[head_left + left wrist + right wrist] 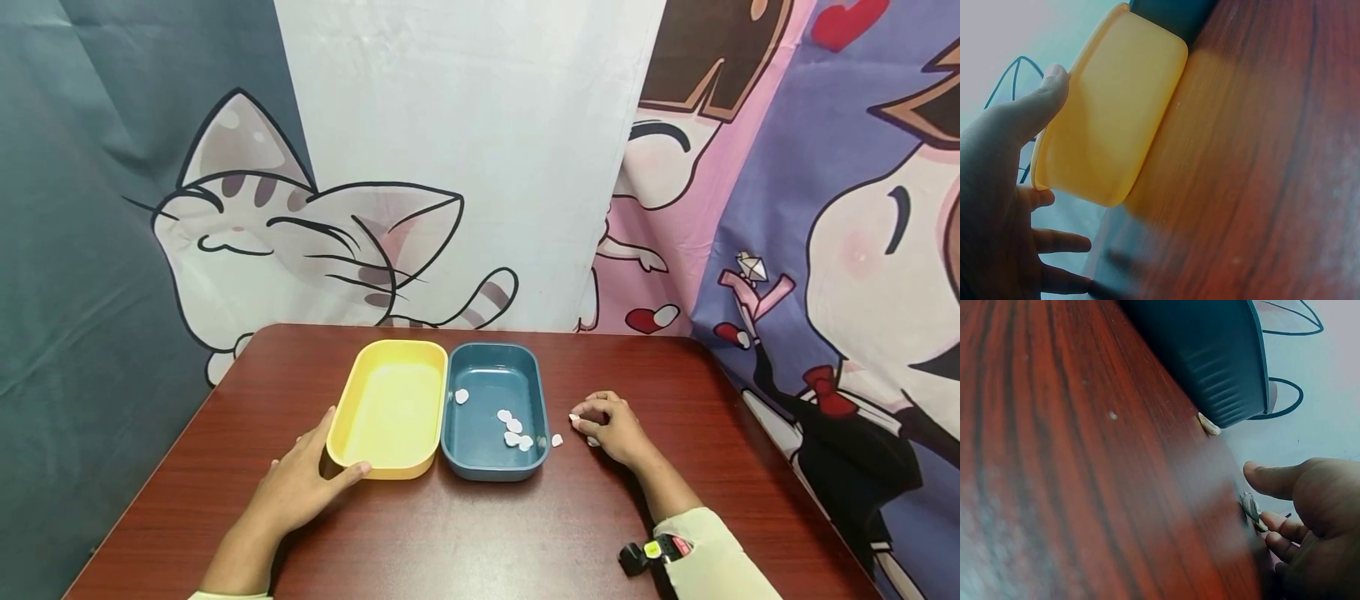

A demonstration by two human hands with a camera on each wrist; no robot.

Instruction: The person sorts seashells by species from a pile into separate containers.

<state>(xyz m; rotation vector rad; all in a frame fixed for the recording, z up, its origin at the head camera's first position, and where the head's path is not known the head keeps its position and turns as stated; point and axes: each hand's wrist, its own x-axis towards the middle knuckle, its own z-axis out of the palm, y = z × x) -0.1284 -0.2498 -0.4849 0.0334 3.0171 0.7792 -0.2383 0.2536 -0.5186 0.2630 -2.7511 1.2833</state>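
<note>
My left hand (300, 479) rests at the near left corner of a yellow plastic tray (333, 433), thumb along the near rim, fingers spread straight down the left side. In the left wrist view, the thumb and one finger touch the tray's rim (1038, 175). My right hand (611, 429) reaches to a small white shell (574, 418), right of the blue tray. The right wrist view shows its fingertips (1267, 520) against shell pieces (1250, 506) low at the table, the thumb a little apart above. Another shell (593, 442) lies partly hidden under this hand.
The blue tray (495, 473) stands against the yellow one and holds several white shells (513, 426). One more shell (557, 440) lies just outside its right wall. All stand on a reddish-brown wooden table (480, 542), with a printed cloth backdrop (480, 125) behind.
</note>
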